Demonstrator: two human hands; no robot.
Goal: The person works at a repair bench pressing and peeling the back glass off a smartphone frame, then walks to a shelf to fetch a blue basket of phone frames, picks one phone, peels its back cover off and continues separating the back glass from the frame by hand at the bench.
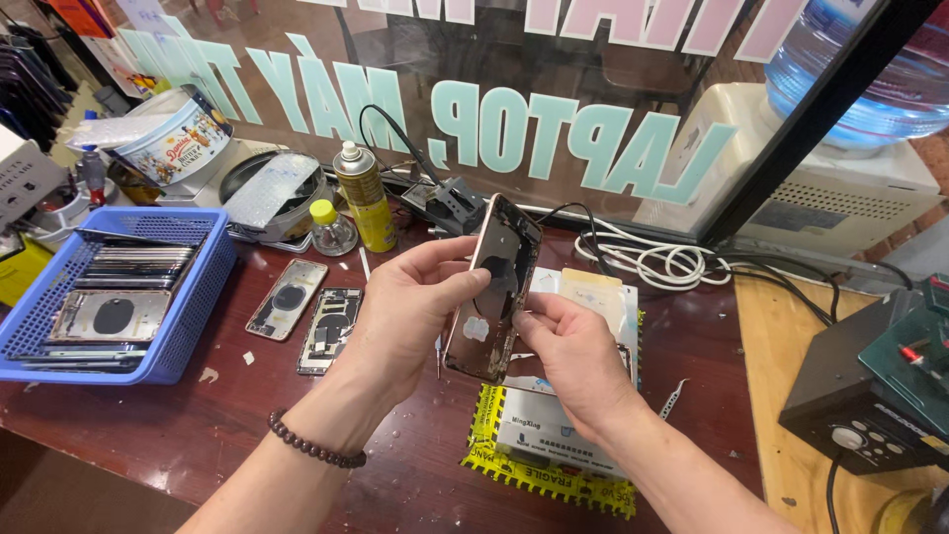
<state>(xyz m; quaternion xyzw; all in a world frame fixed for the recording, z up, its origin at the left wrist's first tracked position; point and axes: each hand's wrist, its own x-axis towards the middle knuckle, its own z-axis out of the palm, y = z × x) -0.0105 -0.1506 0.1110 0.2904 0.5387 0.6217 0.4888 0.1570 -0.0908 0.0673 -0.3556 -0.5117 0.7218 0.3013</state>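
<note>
My left hand (410, 311) and my right hand (573, 356) together hold a gold phone rear housing (494, 287) upright above the dark red table (198, 425). The housing's open inside faces me, showing a dark round coil and metal plates. My left thumb and fingers grip its left edge near the middle. My right fingers pinch its right edge lower down. A beaded bracelet (314, 448) circles my left wrist. Below the housing lies a white pad (554, 425) with yellow tape around it.
A blue basket (188, 326) of several phone housings stands at the left. Two more housings (306, 311) lie beside it. A yellow spray can (364, 196), a small bottle (330, 227), coiled white cable (652, 262), tweezers (674, 398) and a black station (870, 396) at the right surround the work spot.
</note>
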